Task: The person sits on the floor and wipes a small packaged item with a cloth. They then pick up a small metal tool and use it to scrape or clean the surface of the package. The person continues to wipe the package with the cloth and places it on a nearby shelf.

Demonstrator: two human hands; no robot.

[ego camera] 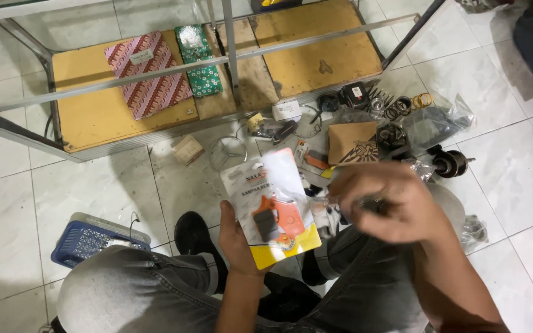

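The left hand [237, 237] pinches a blister pack [272, 206] by its lower-left edge, centre frame. At three o'clock, the blurred right hand [387, 203] is curled; what it holds I cannot tell. Held so lightly, the pack could slip onto the parts pile [396, 123] at one o'clock.

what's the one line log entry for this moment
left hand: holds blister pack with orange part | right hand: blurred, beside pack, small item unclear | floor: small parts pile, blue basket
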